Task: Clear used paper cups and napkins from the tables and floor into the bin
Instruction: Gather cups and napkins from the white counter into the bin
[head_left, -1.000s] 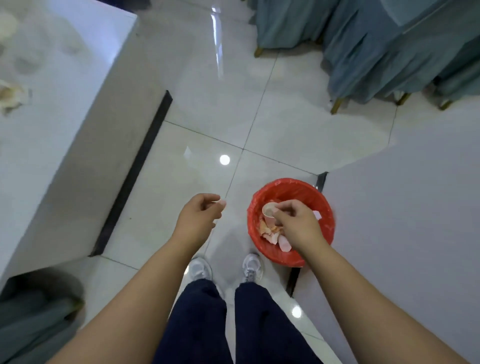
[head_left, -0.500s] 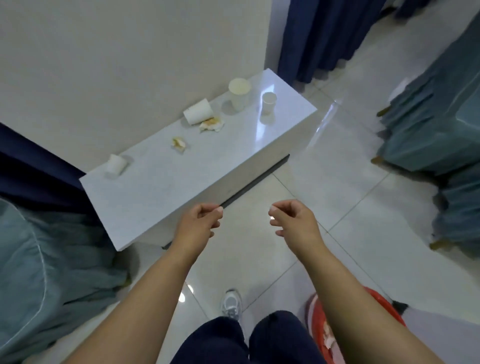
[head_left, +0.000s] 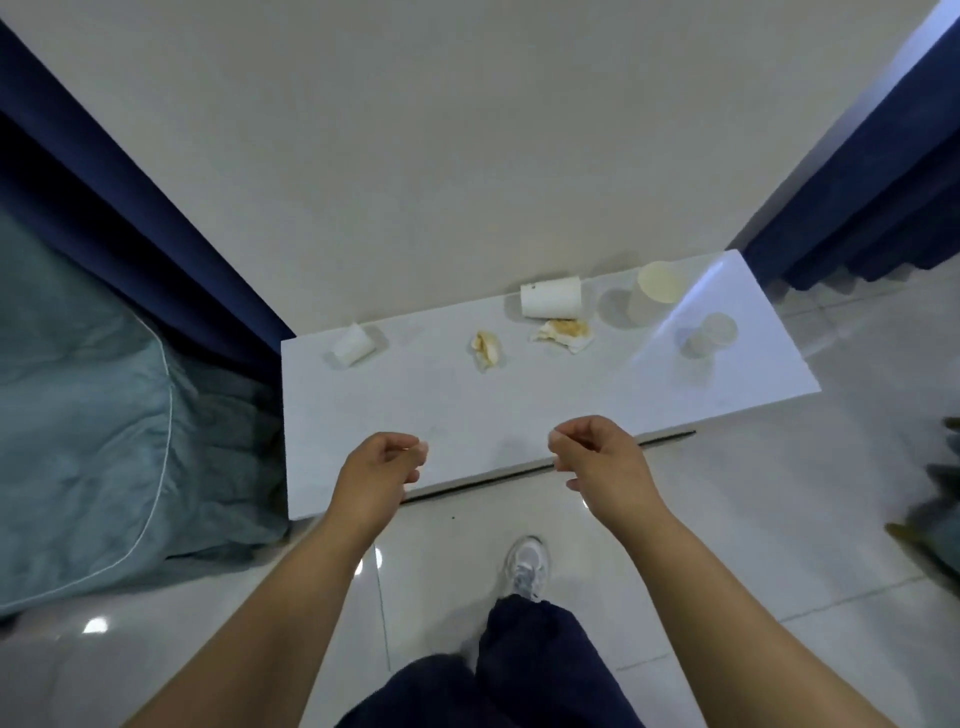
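Beige wall (head_left: 415, 156), navy curtains (head_left: 130, 218), glossy tiled floor (head_left: 779, 519)

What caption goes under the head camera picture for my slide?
Empty left hand and right hand hover near a white table littered with paper cups and stained napkins.
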